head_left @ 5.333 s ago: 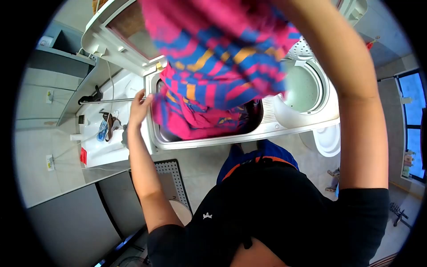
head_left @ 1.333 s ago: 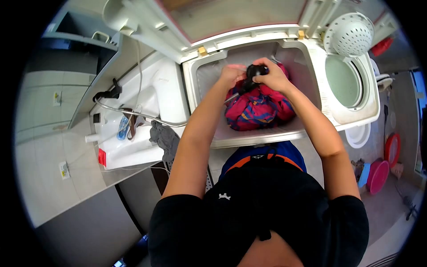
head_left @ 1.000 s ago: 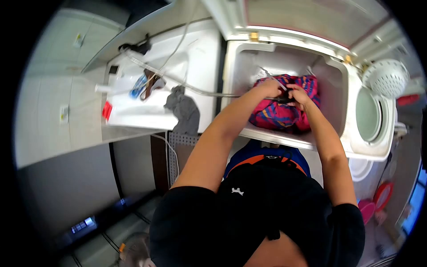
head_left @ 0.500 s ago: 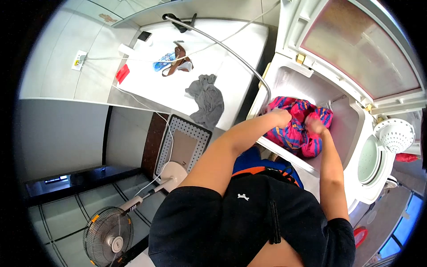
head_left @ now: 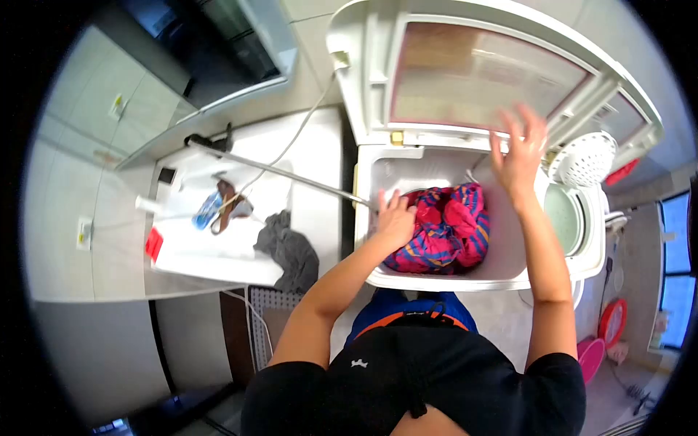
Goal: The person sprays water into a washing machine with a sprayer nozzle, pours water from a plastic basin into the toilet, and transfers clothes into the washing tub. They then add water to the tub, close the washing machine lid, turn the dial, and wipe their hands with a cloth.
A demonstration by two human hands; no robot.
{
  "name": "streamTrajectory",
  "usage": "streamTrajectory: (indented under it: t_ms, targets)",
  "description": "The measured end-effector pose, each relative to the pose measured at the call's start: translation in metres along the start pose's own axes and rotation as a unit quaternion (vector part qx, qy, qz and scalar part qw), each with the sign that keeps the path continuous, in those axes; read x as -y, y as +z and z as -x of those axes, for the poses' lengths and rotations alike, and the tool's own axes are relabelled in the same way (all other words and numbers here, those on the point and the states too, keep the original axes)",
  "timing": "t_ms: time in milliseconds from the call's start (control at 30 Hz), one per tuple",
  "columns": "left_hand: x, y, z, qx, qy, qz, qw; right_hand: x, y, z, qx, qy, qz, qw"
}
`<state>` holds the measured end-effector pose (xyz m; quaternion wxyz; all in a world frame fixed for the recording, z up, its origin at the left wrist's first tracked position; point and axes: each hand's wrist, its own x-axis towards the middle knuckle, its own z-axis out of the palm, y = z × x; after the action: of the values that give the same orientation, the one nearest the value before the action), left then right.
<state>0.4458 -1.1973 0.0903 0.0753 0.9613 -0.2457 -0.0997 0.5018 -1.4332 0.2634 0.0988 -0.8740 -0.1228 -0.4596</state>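
Observation:
A bunched pink cloth with blue and orange stripes point(head_left: 443, 243) lies in the wash tub point(head_left: 509, 251) of a white twin-tub washing machine. My left hand point(head_left: 395, 224) is over the tub's left side, fingers spread, at the left edge of the cloth; whether it touches the cloth I cannot tell. A grey metal hose point(head_left: 280, 173) ends close to those fingers. Raised above the tub, my right hand point(head_left: 520, 156) is slightly blurred, with its fingers apart and nothing in it. It is in front of the upright lid point(head_left: 487, 73).
The spin tub point(head_left: 564, 218) is at the right, with a white perforated disc point(head_left: 586, 160) above it. To the left, a white counter point(head_left: 218, 258) bears a grey cloth point(head_left: 289, 251), a brown strap point(head_left: 231, 203) and a blue packet point(head_left: 207, 211). Pink basins point(head_left: 590, 357) stand far right.
Both hands have let go of the striped cloth and opened. My right hand has risen towards the lid; my left has shifted to the cloth's left edge. The camera view has turned.

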Motion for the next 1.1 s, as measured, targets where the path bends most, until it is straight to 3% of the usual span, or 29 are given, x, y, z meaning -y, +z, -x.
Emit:
streamTrajectory:
  t_ms: [67, 167, 200, 267, 333, 433, 500, 567, 600, 667, 767, 867, 967, 1000, 1100]
  targets:
    - [0.007, -0.019, 0.003, 0.002, -0.014, 0.017, 1.000, -0.015, -0.028, -0.072, -0.139, -0.070, 0.083, 0.984]
    - [0.019, -0.011, 0.002, -0.032, -0.027, 0.014, 0.999, -0.033, -0.040, -0.142, -0.131, -0.104, 0.299, 0.940]
    - [0.020, -0.011, 0.006, -0.095, 0.001, 0.036, 0.995, -0.038, -0.041, -0.154, -0.131, -0.120, 0.255, 0.951]
    - [0.019, -0.018, 0.014, -0.209, 0.031, 0.089, 0.973, -0.047, -0.049, -0.160, 0.012, -0.046, 0.140, 0.989]
    - [0.018, -0.034, 0.020, -0.310, 0.035, 0.150, 0.938, -0.073, -0.054, -0.171, 0.137, 0.018, 0.018, 0.990]
    - [0.032, -0.068, 0.048, -0.412, -0.057, 0.174, 0.893, -0.041, -0.118, -0.175, 0.308, 0.059, 0.075, 0.947]
    - [0.063, -0.061, 0.073, -0.478, -0.083, 0.161, 0.859, -0.072, -0.140, -0.148, 0.313, -0.099, 0.006, 0.944]
    - [0.083, -0.053, 0.109, -0.475, -0.146, 0.067, 0.865, -0.044, -0.164, -0.092, 0.263, -0.107, -0.160, 0.945]
    - [0.091, -0.045, 0.127, -0.469, -0.171, 0.034, 0.866, -0.032, -0.180, -0.079, 0.362, -0.153, -0.091, 0.915]
    - [0.099, -0.025, 0.158, -0.449, -0.209, -0.018, 0.868, -0.015, -0.188, -0.022, 0.387, -0.184, -0.092, 0.899]
    - [0.094, 0.010, 0.191, -0.397, -0.284, -0.094, 0.868, 0.001, -0.177, 0.082, 0.376, -0.197, -0.148, 0.893]
    - [0.098, 0.060, 0.205, -0.297, -0.375, -0.061, 0.876, 0.007, -0.149, 0.169, 0.363, -0.209, -0.154, 0.895]
    - [0.102, 0.083, 0.210, -0.269, -0.326, -0.069, 0.904, 0.005, -0.124, 0.204, 0.381, -0.193, -0.215, 0.878]
    - [0.109, 0.090, 0.210, -0.302, -0.323, -0.079, 0.894, 0.001, -0.121, 0.205, 0.376, -0.216, -0.211, 0.876]
    - [0.134, 0.101, 0.216, -0.417, -0.285, 0.039, 0.862, -0.010, -0.115, 0.171, 0.389, -0.133, -0.346, 0.843]
